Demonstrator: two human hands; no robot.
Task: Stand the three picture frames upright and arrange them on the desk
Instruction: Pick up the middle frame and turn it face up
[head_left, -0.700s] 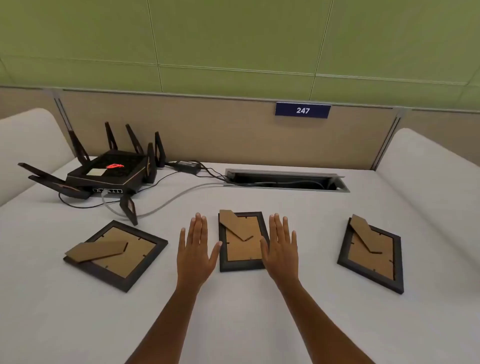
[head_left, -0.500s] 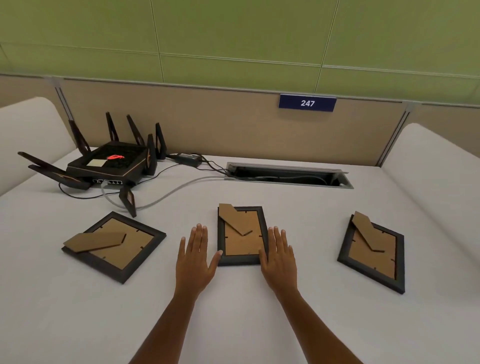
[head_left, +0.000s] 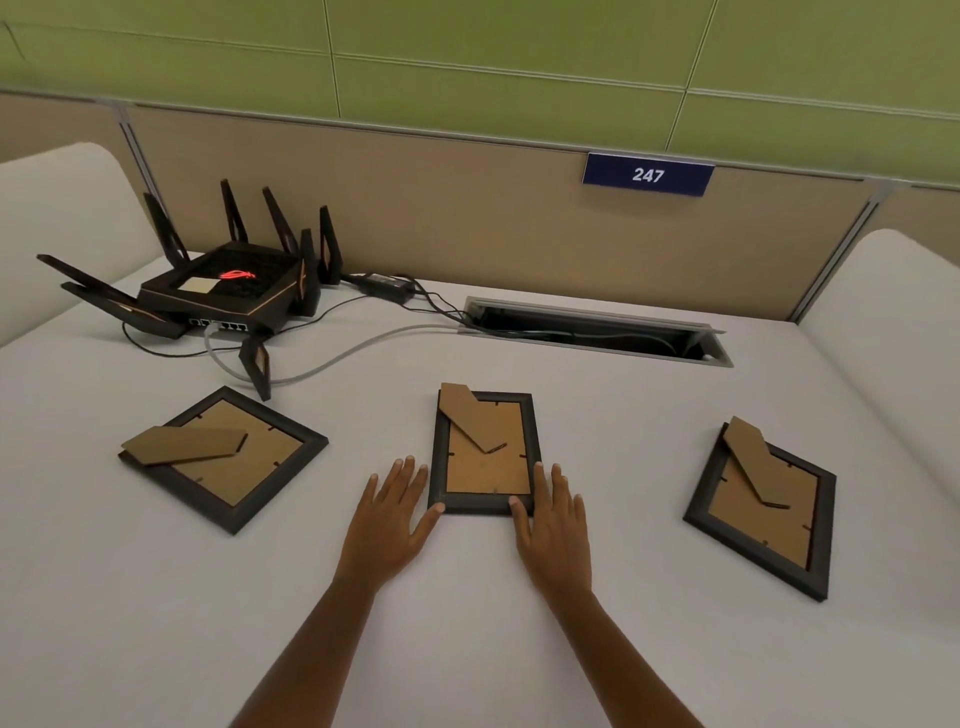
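Observation:
Three black picture frames lie face down on the white desk (head_left: 597, 597), their brown cardboard backs and stands up. The left frame (head_left: 228, 462) is turned at an angle, the middle frame (head_left: 485, 457) lies straight, the right frame (head_left: 763, 512) sits slanted. My left hand (head_left: 392, 514) lies flat with fingers apart beside the middle frame's near left corner, thumb touching it. My right hand (head_left: 553, 519) lies flat at the near right corner, thumb on the bottom edge. Neither hand holds anything.
A black router (head_left: 228, 286) with several antennas stands at the back left, its cables (head_left: 337, 358) running to an open cable slot (head_left: 597, 332) at the back. A tan partition with a "247" sign (head_left: 648, 175) closes the far side. White side panels (head_left: 898, 322) flank the desk.
Both hands slid back toward me along the middle frame's sides, down to its near corners, with the thumbs now touching its bottom edge. The frames have not moved.

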